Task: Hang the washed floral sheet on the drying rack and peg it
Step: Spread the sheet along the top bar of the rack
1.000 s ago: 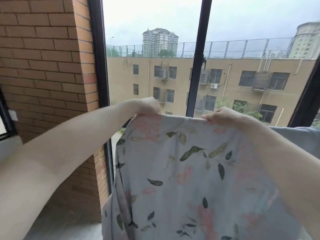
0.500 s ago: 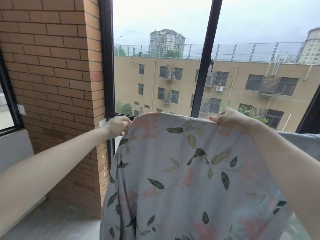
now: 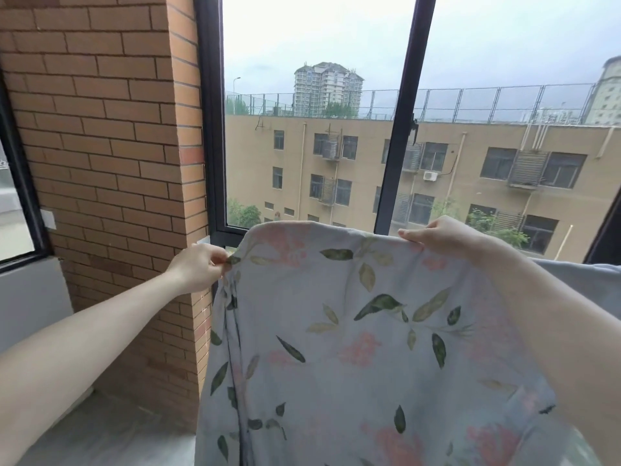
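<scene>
The floral sheet (image 3: 353, 348), pale grey-blue with green leaves and pink flowers, hangs in front of me and fills the lower middle of the view. My left hand (image 3: 198, 269) pinches its left edge near the top. My right hand (image 3: 443, 235) grips the top edge further right, fingers curled over the fold. The top edge curves up between the two hands. No drying rack or pegs are visible; whatever lies behind the sheet is hidden.
A brick pillar (image 3: 107, 163) stands close on the left. Black-framed windows (image 3: 400, 129) run straight ahead, with a beige building outside. A grey ledge (image 3: 30, 297) under another window sits at the far left. Grey floor (image 3: 111, 432) shows at lower left.
My left hand has slid left and down along the sheet's edge, spreading the top edge wider. My right hand stays about where it was. The view has tilted slightly down.
</scene>
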Demonstrator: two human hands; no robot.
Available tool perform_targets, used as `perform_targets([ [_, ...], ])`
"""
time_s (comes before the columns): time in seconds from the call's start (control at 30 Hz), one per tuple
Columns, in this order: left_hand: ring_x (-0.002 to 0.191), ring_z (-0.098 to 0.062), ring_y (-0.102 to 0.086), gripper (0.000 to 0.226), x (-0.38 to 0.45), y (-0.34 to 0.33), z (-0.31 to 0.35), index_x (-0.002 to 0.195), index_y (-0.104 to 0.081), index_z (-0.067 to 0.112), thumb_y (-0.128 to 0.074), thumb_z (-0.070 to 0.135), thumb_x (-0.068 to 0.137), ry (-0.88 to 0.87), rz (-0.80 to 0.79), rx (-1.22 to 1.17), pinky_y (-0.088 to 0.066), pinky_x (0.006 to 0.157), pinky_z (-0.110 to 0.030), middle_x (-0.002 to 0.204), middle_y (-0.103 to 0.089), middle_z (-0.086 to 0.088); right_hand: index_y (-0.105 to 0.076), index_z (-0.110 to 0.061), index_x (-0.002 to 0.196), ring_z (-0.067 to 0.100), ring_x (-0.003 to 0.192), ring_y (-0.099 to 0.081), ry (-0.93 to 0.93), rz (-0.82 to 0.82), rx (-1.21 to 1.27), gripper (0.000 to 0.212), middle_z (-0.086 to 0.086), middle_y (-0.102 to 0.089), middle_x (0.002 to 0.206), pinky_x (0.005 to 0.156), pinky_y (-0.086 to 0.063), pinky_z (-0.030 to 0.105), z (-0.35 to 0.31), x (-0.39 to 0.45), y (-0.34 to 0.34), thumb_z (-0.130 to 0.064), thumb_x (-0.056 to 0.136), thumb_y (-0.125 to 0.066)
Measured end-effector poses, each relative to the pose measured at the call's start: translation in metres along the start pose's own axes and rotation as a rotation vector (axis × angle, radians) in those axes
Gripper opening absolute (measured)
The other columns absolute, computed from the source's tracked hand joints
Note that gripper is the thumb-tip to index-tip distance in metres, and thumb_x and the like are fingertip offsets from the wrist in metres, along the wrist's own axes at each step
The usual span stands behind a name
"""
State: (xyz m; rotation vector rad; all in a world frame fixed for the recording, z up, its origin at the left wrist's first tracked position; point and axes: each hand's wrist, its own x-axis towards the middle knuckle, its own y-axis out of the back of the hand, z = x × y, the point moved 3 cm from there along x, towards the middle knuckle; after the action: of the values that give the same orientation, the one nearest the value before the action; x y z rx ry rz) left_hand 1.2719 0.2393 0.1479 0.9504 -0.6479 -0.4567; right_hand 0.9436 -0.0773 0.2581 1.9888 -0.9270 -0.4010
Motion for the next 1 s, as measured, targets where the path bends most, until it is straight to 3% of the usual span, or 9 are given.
perform_targets([
  [0.17,0.081,-0.018,-0.067,0.016,0.021,0.055,0.053,0.089,-0.078,0.029,-0.063,0.031,0.09,-0.104,0.27,-0.187,-0.055,0.074,-0.035,0.081,-0.074,0.012,-0.081,-0.006,0.093,0.03,0.073,-0.076,-0.008,0.003,-0.012,0.047,0.015,-0.077,0.076,0.083,-0.063,0.043,0.003,0.005,0.003,-0.051,0.095,-0.067],
  [0.27,0.083,-0.021,-0.068,0.023,0.038,0.082,0.099,0.089,-0.079,0.022,-0.057,0.023,0.083,-0.16,0.4,-0.361,-0.056,0.074,-0.032,0.083,-0.075,0.006,-0.077,0.0,0.093,0.024,0.066,-0.069,-0.035,0.041,-0.001,0.049,0.016,-0.078,0.081,0.07,-0.06,0.037,0.005,0.01,0.004,-0.048,0.097,-0.066],
  [0.43,0.08,-0.004,-0.062,0.022,0.059,0.11,0.182,0.092,-0.077,0.019,-0.059,0.009,0.087,-0.271,0.547,-0.613,-0.045,0.068,-0.007,0.084,-0.072,0.011,-0.07,-0.003,0.087,0.028,0.064,-0.064,-0.138,0.276,0.08,0.043,0.018,-0.07,0.08,0.056,-0.05,0.029,0.018,0.029,0.013,-0.036,0.107,-0.05],
  [0.53,0.082,-0.007,-0.068,0.017,0.064,0.098,0.221,0.099,-0.077,0.024,-0.06,0.021,0.095,-0.353,0.37,-0.326,-0.053,0.071,-0.019,0.089,-0.074,0.012,-0.061,-0.005,0.077,0.025,0.054,-0.048,-0.197,0.379,0.232,0.035,0.012,-0.054,0.068,0.036,-0.035,0.02,0.026,0.033,0.021,-0.02,0.107,-0.051],
  [0.67,0.088,-0.021,-0.071,0.021,0.056,0.052,0.223,0.09,-0.08,0.024,-0.06,0.017,0.087,-0.265,-0.046,0.135,-0.062,0.074,-0.035,0.091,-0.076,0.005,-0.07,-0.002,0.118,0.03,0.094,-0.061,-0.205,0.402,0.113,0.025,0.019,-0.068,0.111,0.076,-0.044,0.026,0.028,0.035,0.026,-0.008,0.102,-0.052],
  [0.73,0.088,-0.025,-0.071,0.032,0.05,0.034,0.217,0.09,-0.082,0.016,-0.054,0.025,0.078,-0.22,-0.2,0.094,-0.064,0.078,-0.042,0.094,-0.078,-0.001,-0.069,0.0,0.119,0.033,0.103,-0.062,-0.208,0.332,-0.017,0.026,0.023,-0.066,0.124,0.083,-0.046,0.03,0.022,0.033,0.022,-0.009,0.101,-0.054],
  [0.8,0.082,-0.026,-0.065,0.046,0.052,0.026,0.212,0.088,-0.079,0.011,-0.043,0.029,0.067,-0.219,-0.21,0.064,-0.063,0.08,-0.045,0.088,-0.073,-0.002,-0.066,-0.003,0.101,0.031,0.093,-0.057,-0.195,0.283,-0.118,0.016,0.021,-0.065,0.117,0.078,-0.046,0.03,0.016,0.033,0.018,-0.013,0.101,-0.053],
  [0.93,0.078,-0.024,-0.053,0.028,0.064,0.009,0.191,0.07,-0.061,0.014,-0.043,0.032,0.081,-0.157,-0.318,-0.116,-0.045,0.077,-0.036,0.082,-0.062,-0.005,-0.058,-0.005,0.082,0.027,0.084,-0.059,-0.202,0.212,-0.186,0.021,0.017,-0.063,0.109,0.07,-0.046,0.029,0.013,0.033,0.014,-0.018,0.098,-0.055],
  [1.0,0.08,-0.027,-0.06,0.04,0.069,0.0,0.173,0.071,-0.062,0.014,-0.046,0.05,0.076,-0.105,-0.367,-0.29,-0.048,0.084,-0.039,0.081,-0.067,-0.008,-0.06,-0.005,0.081,0.031,0.091,-0.062,-0.191,0.221,-0.185,0.023,0.016,-0.064,0.106,0.074,-0.048,0.032,0.012,0.03,0.014,-0.021,0.097,-0.058],
])
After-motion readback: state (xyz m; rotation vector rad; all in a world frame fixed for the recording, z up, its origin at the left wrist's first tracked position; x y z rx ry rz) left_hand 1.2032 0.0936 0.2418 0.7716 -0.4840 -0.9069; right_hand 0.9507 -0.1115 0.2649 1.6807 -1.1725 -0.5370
